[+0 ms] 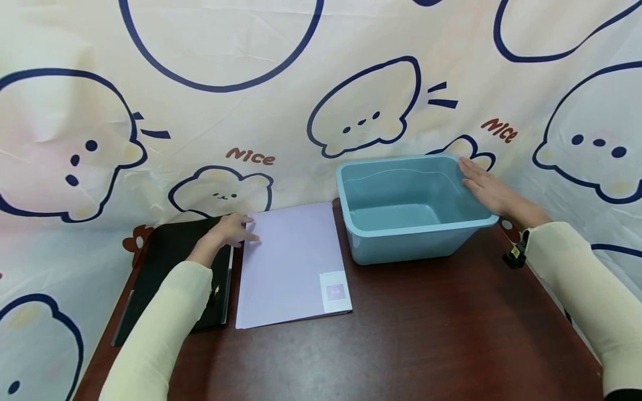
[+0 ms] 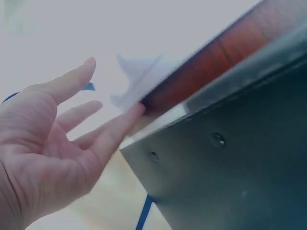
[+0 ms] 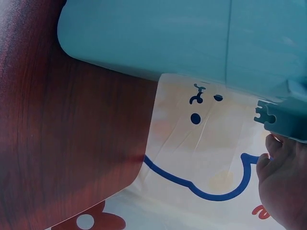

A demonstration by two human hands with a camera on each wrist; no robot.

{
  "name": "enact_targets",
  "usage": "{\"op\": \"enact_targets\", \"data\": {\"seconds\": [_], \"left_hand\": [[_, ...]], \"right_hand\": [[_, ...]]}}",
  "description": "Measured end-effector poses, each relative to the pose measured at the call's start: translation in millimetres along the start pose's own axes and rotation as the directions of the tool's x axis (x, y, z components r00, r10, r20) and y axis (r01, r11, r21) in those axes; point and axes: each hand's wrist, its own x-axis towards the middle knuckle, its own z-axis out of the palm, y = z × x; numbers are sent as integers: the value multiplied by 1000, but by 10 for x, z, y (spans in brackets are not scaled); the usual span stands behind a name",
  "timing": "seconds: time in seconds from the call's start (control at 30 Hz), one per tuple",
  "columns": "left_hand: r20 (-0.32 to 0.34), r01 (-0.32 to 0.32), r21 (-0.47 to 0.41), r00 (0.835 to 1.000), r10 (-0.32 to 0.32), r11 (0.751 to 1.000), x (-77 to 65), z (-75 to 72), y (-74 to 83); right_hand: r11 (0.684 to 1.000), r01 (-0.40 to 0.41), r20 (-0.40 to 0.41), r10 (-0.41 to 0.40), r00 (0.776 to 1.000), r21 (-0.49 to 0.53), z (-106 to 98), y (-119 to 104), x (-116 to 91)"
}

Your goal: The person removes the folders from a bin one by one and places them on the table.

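Observation:
My left hand (image 1: 228,231) is at the upper left corner of a lavender folder (image 1: 291,262), its fingers spread apart. The folder lies flat and has a pale label at its lower right. In the left wrist view the left hand (image 2: 62,143) reaches by the gap between the folder and a black folder (image 2: 225,167) with metal rivets. Over at the right, my right hand (image 1: 489,189) rests its fairly straight fingers on the right rim of a light blue plastic bin (image 1: 396,245). Only part of the right hand (image 3: 285,182) shows in the right wrist view, below the rim.
All of these stand on a dark reddish-brown table (image 1: 401,334). Behind and beside it hangs a pale cloth (image 1: 281,122) printed with cartoon faces. The black folder is left of the lavender one, partly behind my left forearm. Nothing shows inside the bin.

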Motion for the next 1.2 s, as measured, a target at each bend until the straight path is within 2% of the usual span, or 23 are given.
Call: {"op": "enact_targets", "data": {"seconds": [0.1,0.27,0.5,0.63,0.83,0.97,1.1,1.2], "left_hand": [[-15,0,54,1000,1,999,-53,-37,30],[-79,-43,174,995,57,984,-179,-136,83],[-163,-68,261,980,113,963,-381,-396,224],[-197,-49,303,974,113,952,-465,-517,290],[-201,-39,331,973,111,943,-597,-665,321],[-222,-49,334,966,129,941,-696,-769,356],[-274,-68,357,946,174,931,-775,-882,382],[-309,-67,401,929,204,914,-820,-972,406]], "right_hand": [[1000,8,-2,-8,1000,-3,8,1,25],[1000,24,-7,-25,1000,-6,-1,3,62],[999,28,7,-28,1000,-42,-56,-11,60],[996,34,21,-32,999,-81,-90,-9,38],[990,71,41,-67,997,-123,-124,28,60],[987,47,72,-37,997,-155,-198,-30,93],[985,10,77,4,997,-171,-303,-153,140],[984,-12,69,25,997,-179,-370,-235,165]]}}
